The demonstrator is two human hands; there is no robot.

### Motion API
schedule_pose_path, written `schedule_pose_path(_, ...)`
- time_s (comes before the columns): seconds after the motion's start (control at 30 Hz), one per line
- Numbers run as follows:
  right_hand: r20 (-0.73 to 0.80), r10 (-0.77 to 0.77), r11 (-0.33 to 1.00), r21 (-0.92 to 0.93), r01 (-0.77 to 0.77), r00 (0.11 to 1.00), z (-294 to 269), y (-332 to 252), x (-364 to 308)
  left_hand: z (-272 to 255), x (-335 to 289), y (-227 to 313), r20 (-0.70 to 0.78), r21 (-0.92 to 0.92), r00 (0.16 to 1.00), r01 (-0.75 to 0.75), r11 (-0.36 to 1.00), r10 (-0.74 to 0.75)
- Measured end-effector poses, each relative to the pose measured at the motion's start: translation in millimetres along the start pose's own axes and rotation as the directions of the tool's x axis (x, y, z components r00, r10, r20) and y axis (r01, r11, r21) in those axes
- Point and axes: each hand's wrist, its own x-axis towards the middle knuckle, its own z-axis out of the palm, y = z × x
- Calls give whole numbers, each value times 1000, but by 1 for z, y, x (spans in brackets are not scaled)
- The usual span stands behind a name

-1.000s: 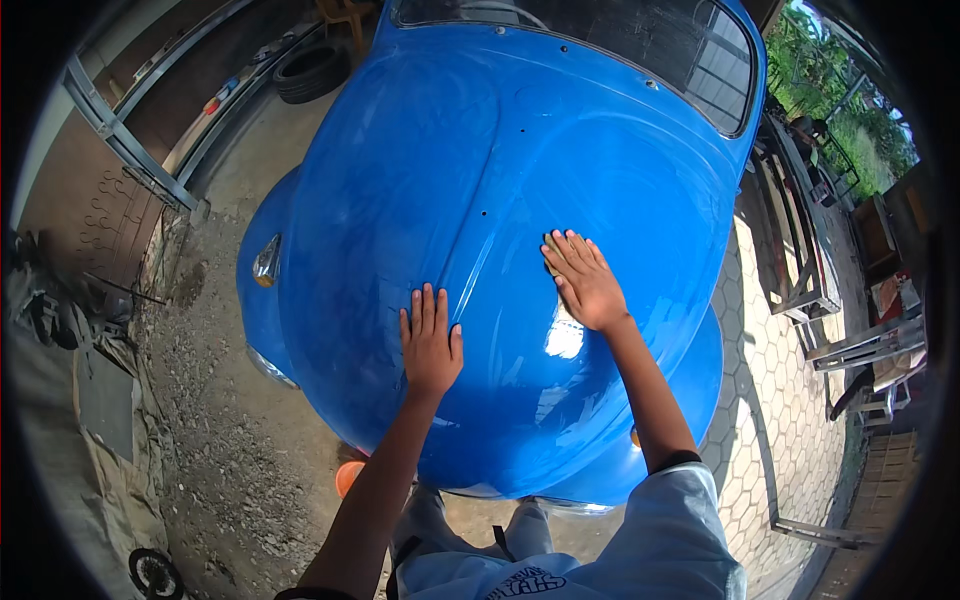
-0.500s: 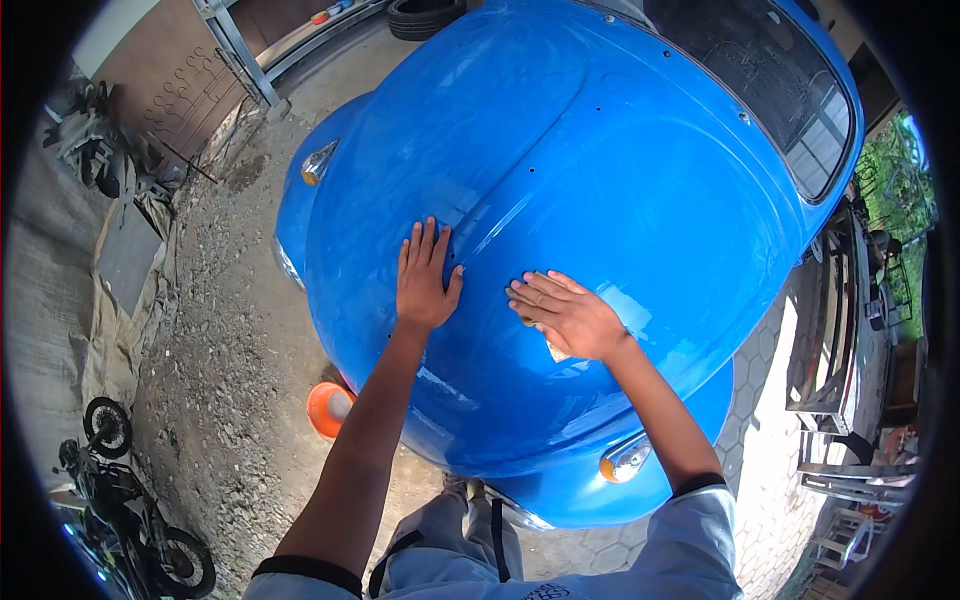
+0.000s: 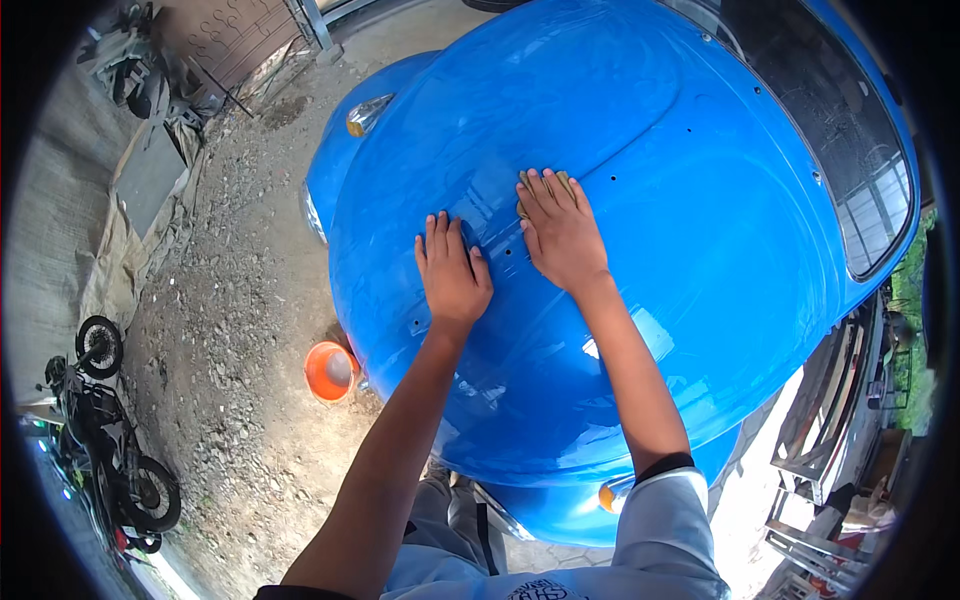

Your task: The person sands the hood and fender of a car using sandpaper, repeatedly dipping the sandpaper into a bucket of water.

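The rounded blue hood of a car (image 3: pixel 690 260) fills the middle of the view, glossy with faint smears and small holes. My left hand (image 3: pixel 455 275) lies flat on its left part, fingers stretched out, holding nothing. Further up and to the right, my right hand (image 3: pixel 565 225) presses a tan cloth (image 3: pixel 524 208) against the hood near its centre crease. Only the cloth's edges show past my fingertips; the rest is hidden beneath the hand.
An orange bucket (image 3: pixel 330 372) stands on the ground left of the car. Beyond the gravel, a motorcycle (image 3: pixel 115 450) is at the lower left. The windshield (image 3: pixel 840 130) rises at the upper right. Wooden frames (image 3: pixel 825 400) stand along the right side.
My right hand has slid the cloth up and leftward over the hood, to the centre crease. My left hand stays at about the same spot on the hood. The view has shifted slightly.
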Motion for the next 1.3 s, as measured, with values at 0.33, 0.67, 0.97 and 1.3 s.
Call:
schedule_pose_path(0.33,109,10,996,-91,0,994,24,32,69,6,19,-4,25,81,845,530,844,-534)
schedule_pose_path(0.67,183,30,983,-181,4,983,71,-19,174,3,95,-170,210,17,852,487,873,-480)
schedule_pose_path(0.97,326,-13,985,-160,69,945,148,-143,329,22,150,-261,199,-36,779,612,790,-594)
schedule_pose_path(1.3,326,-158,976,-90,197,932,155,-163,312,20,154,-267,252,-89,740,659,747,-624)
